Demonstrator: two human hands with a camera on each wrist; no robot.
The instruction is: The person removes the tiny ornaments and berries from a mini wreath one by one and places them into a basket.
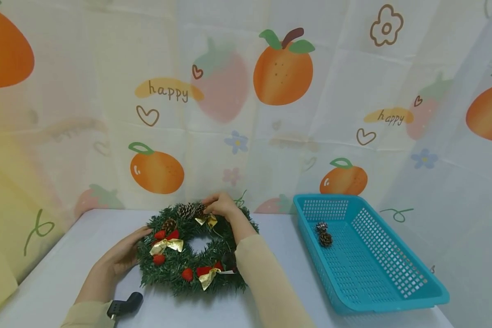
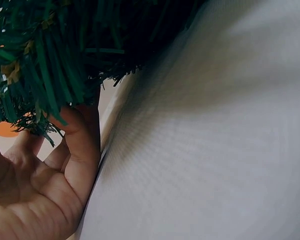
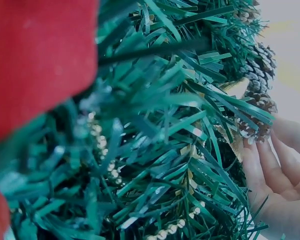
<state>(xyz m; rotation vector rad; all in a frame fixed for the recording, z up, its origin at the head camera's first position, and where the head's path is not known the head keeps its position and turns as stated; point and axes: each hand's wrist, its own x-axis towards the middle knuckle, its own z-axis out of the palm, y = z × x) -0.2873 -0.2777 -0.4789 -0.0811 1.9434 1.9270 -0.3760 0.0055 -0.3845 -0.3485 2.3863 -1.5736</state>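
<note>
A green Christmas wreath [image 1: 170, 271] with red berries, gold and red bows and pine cones lies on the white table. At its left edge my left hand [image 1: 123, 253] holds the rim, its fingers [image 2: 80, 145] bent against the greenery in the left wrist view. My right hand [image 1: 221, 206] reaches over the wreath's right side to its far edge. There it pinches a pine cone [image 3: 257, 117] beside another pine cone [image 1: 186, 210]. A gold bow [image 1: 210, 220] sits just below. The right forearm hides part of the wreath's right side.
A blue plastic basket [image 1: 393, 296] stands on the table to the right, with two small pine cones [image 1: 325, 238] inside near its left wall. A patterned curtain [image 1: 238, 159] hangs behind the table. The white tabletop [image 1: 168, 314] shows in front of the wreath.
</note>
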